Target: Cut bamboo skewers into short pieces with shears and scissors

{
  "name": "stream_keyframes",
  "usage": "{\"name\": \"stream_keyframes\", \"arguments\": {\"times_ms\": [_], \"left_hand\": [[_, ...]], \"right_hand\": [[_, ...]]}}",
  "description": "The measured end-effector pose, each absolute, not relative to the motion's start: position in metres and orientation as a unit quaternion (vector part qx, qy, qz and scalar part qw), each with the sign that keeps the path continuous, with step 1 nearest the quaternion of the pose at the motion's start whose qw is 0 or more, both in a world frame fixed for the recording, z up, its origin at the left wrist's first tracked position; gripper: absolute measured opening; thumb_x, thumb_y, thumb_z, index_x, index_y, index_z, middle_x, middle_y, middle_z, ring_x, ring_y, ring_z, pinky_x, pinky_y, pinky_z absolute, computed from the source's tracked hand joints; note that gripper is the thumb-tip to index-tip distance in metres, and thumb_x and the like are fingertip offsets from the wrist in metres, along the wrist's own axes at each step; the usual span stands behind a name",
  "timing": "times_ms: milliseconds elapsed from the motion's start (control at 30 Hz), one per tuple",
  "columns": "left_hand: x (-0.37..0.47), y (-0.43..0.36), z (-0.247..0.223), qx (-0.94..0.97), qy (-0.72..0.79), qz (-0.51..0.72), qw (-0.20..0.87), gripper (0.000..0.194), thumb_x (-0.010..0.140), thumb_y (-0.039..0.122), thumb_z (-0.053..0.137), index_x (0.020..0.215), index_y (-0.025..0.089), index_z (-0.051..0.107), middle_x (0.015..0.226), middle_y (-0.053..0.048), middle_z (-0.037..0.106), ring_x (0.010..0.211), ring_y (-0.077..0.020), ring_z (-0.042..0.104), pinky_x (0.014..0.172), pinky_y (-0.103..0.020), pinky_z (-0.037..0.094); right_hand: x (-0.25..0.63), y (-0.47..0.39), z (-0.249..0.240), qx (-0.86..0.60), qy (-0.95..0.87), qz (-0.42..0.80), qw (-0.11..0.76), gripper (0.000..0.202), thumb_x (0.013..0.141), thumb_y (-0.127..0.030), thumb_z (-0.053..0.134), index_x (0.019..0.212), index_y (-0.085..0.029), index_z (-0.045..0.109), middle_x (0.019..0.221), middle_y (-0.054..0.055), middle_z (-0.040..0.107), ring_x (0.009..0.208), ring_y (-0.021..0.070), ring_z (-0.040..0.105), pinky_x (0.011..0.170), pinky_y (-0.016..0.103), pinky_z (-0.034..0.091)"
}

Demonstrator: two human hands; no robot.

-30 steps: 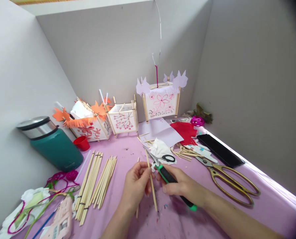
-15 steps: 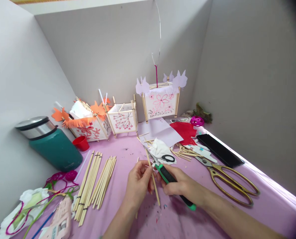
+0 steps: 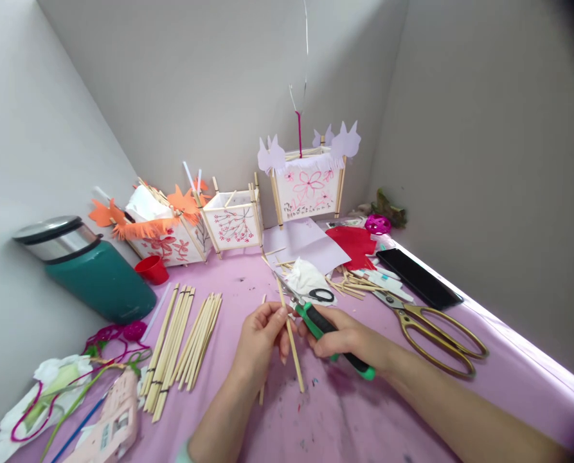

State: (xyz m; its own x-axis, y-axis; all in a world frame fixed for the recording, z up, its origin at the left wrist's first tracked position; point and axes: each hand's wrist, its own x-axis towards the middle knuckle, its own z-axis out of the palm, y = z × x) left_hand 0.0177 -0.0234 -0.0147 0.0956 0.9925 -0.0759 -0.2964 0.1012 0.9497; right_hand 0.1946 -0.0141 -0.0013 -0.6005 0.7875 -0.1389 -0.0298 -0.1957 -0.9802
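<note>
My left hand (image 3: pixel 262 334) pinches a thin wooden stick (image 3: pixel 294 354) that slants down toward me at the middle of the table. Wrapped round green and black handled pliers (image 3: pixel 322 325), my right hand (image 3: pixel 347 337) sits just right of the stick. The metal jaws point up and left, close to the stick's upper part; whether they touch it is hard to tell. A second stick (image 3: pixel 261 391) lies partly under my left hand. Behind the hands are white crumpled tissue (image 3: pixel 306 276) and small black-handled scissors (image 3: pixel 322 295).
Stick bundles (image 3: pixel 171 350) lie left, near a teal bottle (image 3: pixel 101 276), red cup (image 3: pixel 152 270) and pink glue gun (image 3: pixel 113 424). Paper-sided stick frames (image 3: pixel 233 222) stand behind. Large gold-handled scissors (image 3: pixel 436 337) and a black phone (image 3: pixel 419 278) lie right.
The view has tilted down slightly, so the scene sits higher. Both hands keep hold of the stick and pliers, and the green lower handle now shows more beneath my right hand.
</note>
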Motion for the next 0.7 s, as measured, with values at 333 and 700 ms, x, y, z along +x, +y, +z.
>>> {"name": "stream_keyframes", "arguments": {"times_ms": [333, 700], "left_hand": [[0.0189, -0.0236, -0.0135, 0.407, 0.429, 0.531, 0.606, 0.035, 0.071, 0.044, 0.077, 0.074, 0.014, 0.06, 0.06, 0.001, 0.066, 0.031, -0.0045, 0.043, 0.029, -0.017, 0.035], [0.0209, -0.0226, -0.0146, 0.398, 0.458, 0.536, 0.587, 0.04, 0.065, 0.047, 0.08, 0.073, 0.015, 0.058, 0.055, 0.002, 0.064, 0.029, -0.0049, 0.042, 0.028, -0.017, 0.033]], "right_hand": [[0.1965, -0.0138, 0.001, -0.347, -0.55, 0.705, 0.284, 0.032, 0.058, -0.019, 0.066, 0.089, -0.015, 0.058, 0.072, -0.001, 0.06, 0.061, 0.0122, 0.051, 0.055, 0.024, 0.037], [0.1961, -0.0132, 0.0045, -0.347, -0.557, 0.701, 0.278, 0.03, 0.058, -0.019, 0.064, 0.087, -0.016, 0.058, 0.075, -0.001, 0.06, 0.061, 0.0117, 0.051, 0.054, 0.024, 0.037]]}}
